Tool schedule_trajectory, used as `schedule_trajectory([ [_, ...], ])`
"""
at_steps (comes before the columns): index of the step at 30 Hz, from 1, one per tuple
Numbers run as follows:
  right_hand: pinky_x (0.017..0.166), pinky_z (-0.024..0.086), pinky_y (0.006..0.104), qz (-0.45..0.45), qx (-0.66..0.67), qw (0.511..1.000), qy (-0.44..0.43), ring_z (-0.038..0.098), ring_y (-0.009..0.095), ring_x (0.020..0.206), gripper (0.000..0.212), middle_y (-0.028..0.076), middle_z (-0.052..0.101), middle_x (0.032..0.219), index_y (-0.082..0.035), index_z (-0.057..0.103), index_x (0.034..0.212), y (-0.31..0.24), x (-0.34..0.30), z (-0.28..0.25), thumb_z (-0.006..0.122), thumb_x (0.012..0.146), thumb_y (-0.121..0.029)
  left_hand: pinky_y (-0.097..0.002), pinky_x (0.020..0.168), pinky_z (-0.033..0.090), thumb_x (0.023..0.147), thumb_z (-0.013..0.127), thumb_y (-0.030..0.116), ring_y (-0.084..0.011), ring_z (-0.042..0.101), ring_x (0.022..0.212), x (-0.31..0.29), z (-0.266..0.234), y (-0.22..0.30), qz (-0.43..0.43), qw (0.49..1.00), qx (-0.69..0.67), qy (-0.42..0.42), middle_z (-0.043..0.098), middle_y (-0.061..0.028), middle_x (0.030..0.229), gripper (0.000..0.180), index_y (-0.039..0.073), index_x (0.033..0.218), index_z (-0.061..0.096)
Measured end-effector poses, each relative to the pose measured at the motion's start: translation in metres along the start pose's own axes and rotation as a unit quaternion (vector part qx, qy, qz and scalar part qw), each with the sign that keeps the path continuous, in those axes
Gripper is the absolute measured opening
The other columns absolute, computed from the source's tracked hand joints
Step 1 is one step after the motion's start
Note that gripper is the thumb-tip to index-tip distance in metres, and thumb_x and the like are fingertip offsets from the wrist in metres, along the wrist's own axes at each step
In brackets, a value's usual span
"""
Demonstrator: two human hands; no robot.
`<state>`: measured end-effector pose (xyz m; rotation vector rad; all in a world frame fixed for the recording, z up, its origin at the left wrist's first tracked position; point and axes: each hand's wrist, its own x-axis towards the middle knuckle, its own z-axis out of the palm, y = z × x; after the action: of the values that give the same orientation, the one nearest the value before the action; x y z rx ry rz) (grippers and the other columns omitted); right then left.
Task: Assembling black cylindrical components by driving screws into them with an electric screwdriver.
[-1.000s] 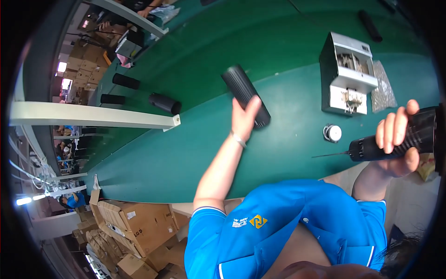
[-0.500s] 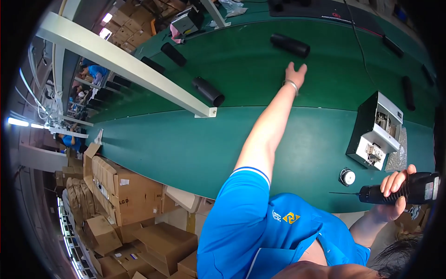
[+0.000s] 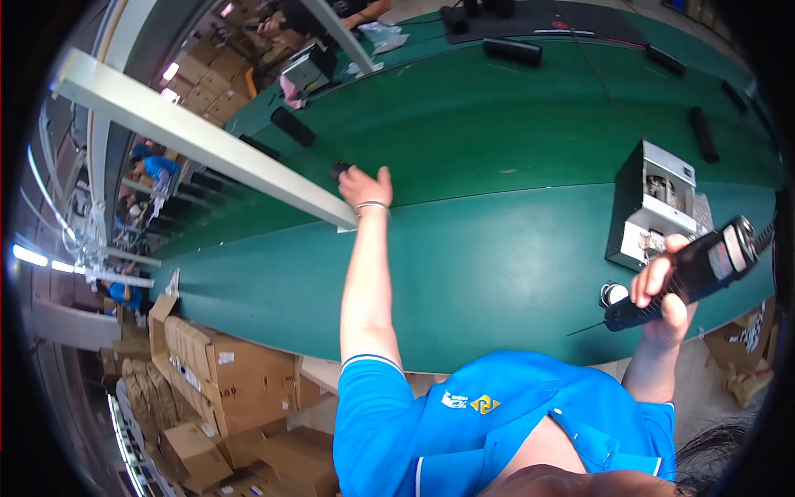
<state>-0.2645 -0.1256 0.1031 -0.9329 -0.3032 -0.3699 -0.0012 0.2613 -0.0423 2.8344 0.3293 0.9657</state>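
My left hand (image 3: 364, 189) is stretched out over the green belt, beside the foot of the white post. Its thumb stands apart from the fingers, with green surface visible in the gap. The fingers are at a black tube (image 3: 339, 170), mostly hidden under the hand, with only one end showing. In my right hand (image 3: 661, 291), closed round the grip, is a black electric screwdriver (image 3: 716, 263), its thin bit pointing left and down over the near edge of the table. Just beyond the tool, a small round white-and-black part (image 3: 613, 294) lies on the table.
A black-and-silver metal device (image 3: 658, 203) stands at the right. More black tubes lie on the belt (image 3: 472, 124), including one at the far side (image 3: 512, 51) and one behind the white beam (image 3: 292, 127). Cardboard boxes (image 3: 248, 381) are piled at the lower left. Other people work farther off.
My left hand has moved left, from near the far tube to the tube by the post. My right hand has raised and tilted the screwdriver. The view has shifted slightly.
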Motion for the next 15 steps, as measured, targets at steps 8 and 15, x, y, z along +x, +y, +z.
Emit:
schedule_trajectory([
  [8,0.044,0.040,0.0212,-0.016,-0.058,0.998,0.021,0.050,0.013,0.049,0.061,0.007,0.050,0.067,0.003,0.030,0.120,-0.016,-0.015,0.003,0.060,0.070,-0.013,-0.0412,0.079,0.043,0.068,0.058,0.038,-0.0364,0.053,0.087,0.024,0.008,0.025,-0.337,0.911,-0.090,-0.221,0.050,-0.0201,0.098,0.061,-0.002,0.109,0.034],
  [15,0.046,0.042,0.0236,0.011,-0.043,0.997,0.069,0.049,0.016,0.049,0.060,0.009,0.052,0.065,0.004,0.034,0.118,-0.017,-0.009,0.011,0.057,0.063,-0.005,-0.0407,0.077,0.043,0.065,0.053,0.039,-0.0353,0.055,0.084,0.018,0.052,0.115,-0.268,0.896,-0.214,-0.280,0.052,-0.0207,0.099,0.063,0.001,0.110,0.031],
])
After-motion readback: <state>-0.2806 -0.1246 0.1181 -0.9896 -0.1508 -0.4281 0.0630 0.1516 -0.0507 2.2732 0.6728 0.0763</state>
